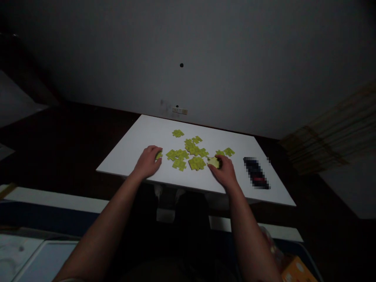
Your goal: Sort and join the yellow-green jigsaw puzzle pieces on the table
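My left hand [148, 161] rests near the front left of the white table, fingers curled around a yellow-green puzzle piece [159, 155] that shows only in part. Between the thumb and fingers of my right hand [225, 172] is another puzzle piece [213, 161], paler on the side that shows. Several yellow-green pieces lie between the hands, among them a pile [192, 148], a left cluster [178, 156] and a front group [196, 163]. One piece [178, 133] lies apart at the back. Just beyond my right hand is a further piece [229, 151].
The white table [123, 156] stands close to a grey wall with a socket [180, 111]. A dark, pixelated object [256, 173] lies at the table's right. Low at the right is an orange box [298, 270]; a curtain [329, 133] hangs beyond.
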A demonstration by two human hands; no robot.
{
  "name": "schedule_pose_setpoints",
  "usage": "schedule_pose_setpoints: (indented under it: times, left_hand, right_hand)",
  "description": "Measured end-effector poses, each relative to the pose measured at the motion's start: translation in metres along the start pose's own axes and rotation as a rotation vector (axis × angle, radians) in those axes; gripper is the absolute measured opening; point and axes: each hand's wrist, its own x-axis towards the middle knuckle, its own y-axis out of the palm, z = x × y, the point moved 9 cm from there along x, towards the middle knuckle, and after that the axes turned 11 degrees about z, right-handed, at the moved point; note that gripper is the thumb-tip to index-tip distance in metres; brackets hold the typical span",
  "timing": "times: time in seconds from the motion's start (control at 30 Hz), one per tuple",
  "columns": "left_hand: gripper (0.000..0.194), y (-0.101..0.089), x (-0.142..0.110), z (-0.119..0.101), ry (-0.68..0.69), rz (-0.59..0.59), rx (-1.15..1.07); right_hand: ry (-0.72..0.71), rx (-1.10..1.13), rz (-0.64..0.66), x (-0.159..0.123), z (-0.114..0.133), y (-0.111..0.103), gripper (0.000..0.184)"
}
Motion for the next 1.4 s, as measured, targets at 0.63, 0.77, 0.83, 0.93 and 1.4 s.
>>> schedule_pose_setpoints:
  times: [0.63,0.77,0.83,0.93,1.4]
  left_hand:
    - [0.044,0.003,0.001,-0.009,0.033,0.015,0.073]
    - [0.044,0.003,0.001,-0.006,0.018,0.019,0.076]
    - [0.044,0.002,0.001,-0.007,0.017,0.021,0.081]
    - [0.046,0.002,0.0,-0.016,0.037,0.032,0.113]
    - [0.052,0.037,0.02,-0.069,0.07,0.069,0.028]
  right_hand:
    - [0.271,-0.112,-0.222,-0.01,-0.025,-0.025,0.047]
    - [0.234,-0.169,-0.16,-0.01,-0.011,-0.02,0.048]
    - [0.153,-0.177,-0.083,-0.009,-0.001,-0.012,0.047]
    - [0.042,-0.212,0.04,-0.009,0.011,0.001,0.048]
    - [0.096,0.137,-0.097,-0.014,-0.009,-0.014,0.042]
